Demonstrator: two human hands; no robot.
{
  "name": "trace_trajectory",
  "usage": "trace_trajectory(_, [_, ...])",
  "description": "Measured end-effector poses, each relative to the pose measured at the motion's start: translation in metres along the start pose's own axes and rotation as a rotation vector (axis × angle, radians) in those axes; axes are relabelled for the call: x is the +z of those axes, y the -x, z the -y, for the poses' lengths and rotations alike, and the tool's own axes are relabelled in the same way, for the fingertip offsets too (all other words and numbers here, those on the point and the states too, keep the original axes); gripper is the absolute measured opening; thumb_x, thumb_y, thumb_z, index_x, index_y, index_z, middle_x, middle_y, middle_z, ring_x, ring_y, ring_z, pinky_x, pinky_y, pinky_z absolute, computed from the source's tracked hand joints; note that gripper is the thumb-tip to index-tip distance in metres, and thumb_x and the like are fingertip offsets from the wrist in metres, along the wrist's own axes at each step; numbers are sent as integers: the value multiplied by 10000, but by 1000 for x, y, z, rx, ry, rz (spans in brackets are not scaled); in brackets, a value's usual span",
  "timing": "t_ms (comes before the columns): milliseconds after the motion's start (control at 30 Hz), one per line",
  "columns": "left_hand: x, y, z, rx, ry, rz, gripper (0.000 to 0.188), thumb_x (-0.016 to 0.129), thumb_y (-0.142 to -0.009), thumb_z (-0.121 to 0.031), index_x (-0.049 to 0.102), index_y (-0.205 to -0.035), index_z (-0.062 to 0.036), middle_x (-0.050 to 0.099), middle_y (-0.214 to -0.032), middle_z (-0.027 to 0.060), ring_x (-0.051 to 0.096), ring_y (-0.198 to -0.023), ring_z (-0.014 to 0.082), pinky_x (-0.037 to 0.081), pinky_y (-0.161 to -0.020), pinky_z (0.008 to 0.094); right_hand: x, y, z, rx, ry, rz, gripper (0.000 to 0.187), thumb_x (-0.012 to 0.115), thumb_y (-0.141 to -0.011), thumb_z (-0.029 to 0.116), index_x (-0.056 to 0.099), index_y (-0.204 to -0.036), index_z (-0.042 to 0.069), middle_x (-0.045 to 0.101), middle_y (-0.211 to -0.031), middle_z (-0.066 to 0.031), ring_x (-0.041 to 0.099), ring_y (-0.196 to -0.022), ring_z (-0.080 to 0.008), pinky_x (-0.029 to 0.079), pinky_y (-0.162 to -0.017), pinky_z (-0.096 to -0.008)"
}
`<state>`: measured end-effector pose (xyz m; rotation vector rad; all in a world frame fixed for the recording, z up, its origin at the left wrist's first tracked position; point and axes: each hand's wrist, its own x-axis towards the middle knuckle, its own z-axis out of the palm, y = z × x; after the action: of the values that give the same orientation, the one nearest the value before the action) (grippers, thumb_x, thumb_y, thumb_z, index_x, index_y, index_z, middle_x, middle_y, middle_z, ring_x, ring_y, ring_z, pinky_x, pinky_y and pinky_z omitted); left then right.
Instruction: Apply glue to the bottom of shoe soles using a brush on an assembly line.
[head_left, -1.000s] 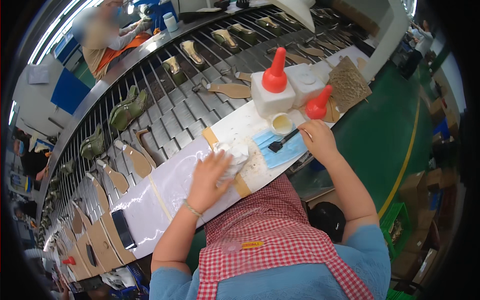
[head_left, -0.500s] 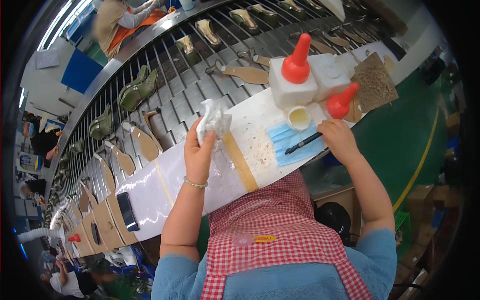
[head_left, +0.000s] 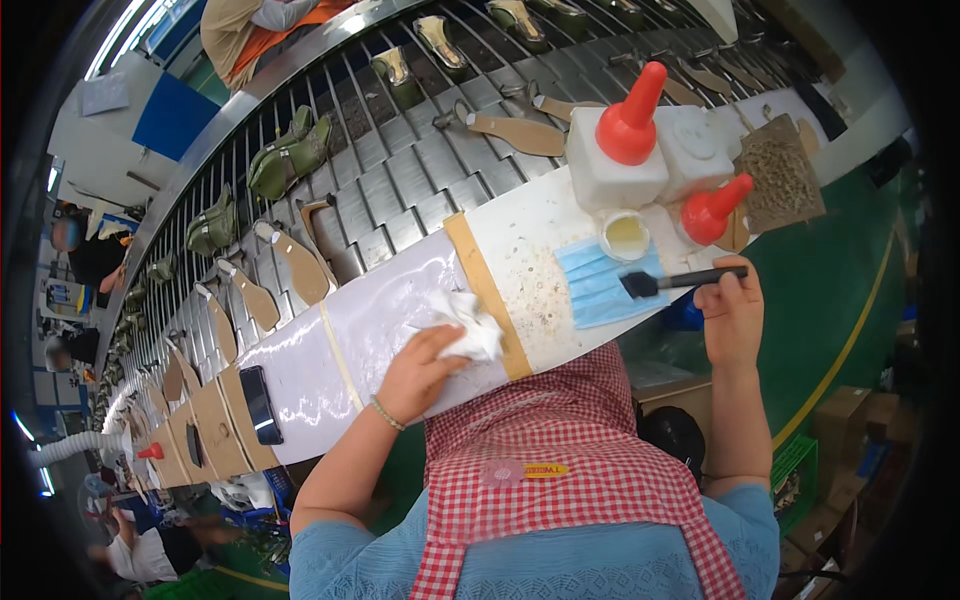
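Observation:
My left hand [head_left: 425, 372] is closed on a crumpled white cloth [head_left: 470, 328] and presses it on the pale plastic-covered part of the work board [head_left: 385, 300], left of a tan tape strip [head_left: 487, 298]. My right hand [head_left: 730, 312] grips the dark handle of a flat brush [head_left: 690, 280] by its end. The brush's black bristles point left, over a folded blue face mask [head_left: 608, 282] on the white part of the board. Just behind the mask stands a small cup [head_left: 627, 236] of pale yellow liquid. A white bottle with a red nozzle [head_left: 630, 120] is beyond it.
A smaller red nozzle cap [head_left: 716, 210] and a rough brown block [head_left: 782, 170] are at the right. A phone [head_left: 261, 405] lies at the board's left. Past the board runs a slatted metal conveyor [head_left: 400, 180] carrying insoles [head_left: 515, 135] and green shoes [head_left: 290, 160].
My left hand has brought the cloth down onto the board. My right hand has turned and lifted the brush, which lay lower across the mask. The whole view has shifted slightly.

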<state>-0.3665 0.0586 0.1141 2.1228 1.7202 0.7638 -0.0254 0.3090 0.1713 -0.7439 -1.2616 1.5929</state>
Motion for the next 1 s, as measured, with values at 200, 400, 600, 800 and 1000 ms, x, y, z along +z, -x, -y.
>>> trace_trajectory(200, [-13, -34, 1, -447, 189, -578, 406, 617, -689, 62, 689, -1058, -93, 558, -1237, 173, 550, -1085, 365, 468, -932, 403, 10, -1, 4, 229, -648, -53, 225, 427, -1024, 261, 523, -1012, 59, 462, -717, 25, 438, -557, -66, 392, -531, -216])
trace_trajectory(400, [28, -104, 0, -281, -41, -285, 540, 662, -722, -45, 592, -1251, -127, 550, -1251, 151, 529, -1079, 348, 445, -937, 432, 23, -3, 1, 350, -983, 94, 292, 419, -1017, 302, 560, -1061, 50, 564, -790, -9, 459, -556, -72, 387, -512, -222])
trace_trajectory(600, [21, -151, -1, -112, -225, -91, 656, 726, -752, -239, 503, -1363, -156, 548, -1284, 128, 518, -1094, 323, 419, -956, 427, 22, 0, 20, 306, -1122, 149, 340, 430, -1015, 312, 562, -1186, 50, 623, -909, -39, 494, -615, -83, 423, -609, -255])
trace_trajectory(800, [-22, -223, -20, -138, -308, -66, 1071, 844, -629, -432, 311, -1460, -17, 492, -1361, 175, 453, -1240, 375, 376, -1027, 438, 6, 4, 27, 140, -1025, 103, 314, 457, -1016, 330, 554, -1186, 84, 596, -865, -32, 501, -672, -100, 424, -643, -261])
trace_trajectory(1000, [-2, -298, 20, -16, 169, -73, 1357, 902, -576, -365, -8, -1514, 0, 43, -1566, 275, 98, -1468, 378, 185, -1183, 410, -7, 1, 32, -139, -852, -90, 344, 447, -1023, 317, 500, -1272, 87, 631, -892, -100, 541, -668, -144, 454, -651, -297])
